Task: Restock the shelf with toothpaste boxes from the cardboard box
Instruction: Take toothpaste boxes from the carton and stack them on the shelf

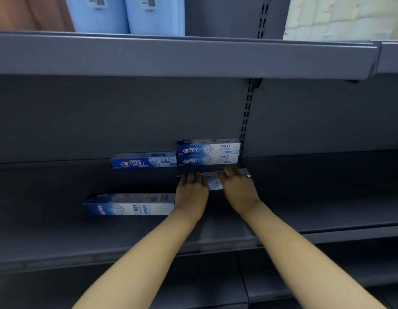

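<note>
Both my hands reach deep onto the grey shelf point(304, 197) and hold one blue-and-white toothpaste box point(214, 182) lengthwise. My left hand point(192, 189) grips its left part, my right hand point(238, 186) its right part. Directly behind it, two stacked toothpaste boxes point(208, 152) stand against the back panel. A single darker blue toothpaste box point(144, 161) stands to their left. Nearer the front left lies another toothpaste box point(129, 204). The cardboard box is out of view.
An upper shelf point(182, 56) overhangs closely above, carrying light blue packs point(155, 14). A slotted upright point(247, 117) divides the back panel. A lower shelf point(282, 286) shows beneath my forearms.
</note>
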Motion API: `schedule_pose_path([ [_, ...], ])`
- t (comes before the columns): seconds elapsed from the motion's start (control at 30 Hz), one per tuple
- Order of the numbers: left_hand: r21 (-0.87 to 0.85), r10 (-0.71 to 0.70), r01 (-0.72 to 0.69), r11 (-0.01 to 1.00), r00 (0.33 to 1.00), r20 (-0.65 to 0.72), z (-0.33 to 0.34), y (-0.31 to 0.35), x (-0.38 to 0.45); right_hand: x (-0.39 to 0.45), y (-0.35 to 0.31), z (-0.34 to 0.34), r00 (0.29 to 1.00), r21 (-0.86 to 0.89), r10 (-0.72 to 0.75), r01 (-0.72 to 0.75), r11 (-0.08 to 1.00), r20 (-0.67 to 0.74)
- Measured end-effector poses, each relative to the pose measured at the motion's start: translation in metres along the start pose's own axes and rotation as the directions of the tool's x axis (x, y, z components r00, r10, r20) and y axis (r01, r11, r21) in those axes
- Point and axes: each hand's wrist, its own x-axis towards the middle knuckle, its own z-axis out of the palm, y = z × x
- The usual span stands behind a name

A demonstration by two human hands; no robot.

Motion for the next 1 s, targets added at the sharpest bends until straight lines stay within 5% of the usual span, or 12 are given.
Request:
schedule_pose_path([
  [0.17, 0.012, -0.041, 0.04, 0.999, 0.998, 0.055, 0.002, 0.005, 0.011, 0.007, 0.0, 0.015, 0.998, 0.013, -0.015, 0.016, 1.0, -0.069],
  [0.4, -0.15, -0.069, 0.081, 0.985, 0.994, 0.087, 0.01, -0.002, 0.03, 0.023, -0.003, 0.014, 0.998, 0.186, 0.054, -0.061, 0.981, 0.041],
  [1.0, -0.131, 0.057, -0.029, 0.991, 0.975, 0.214, 0.016, -0.03, 0.069, 0.07, 0.002, 0.022, 0.984, 0.06, 0.089, -0.099, 0.993, 0.154],
])
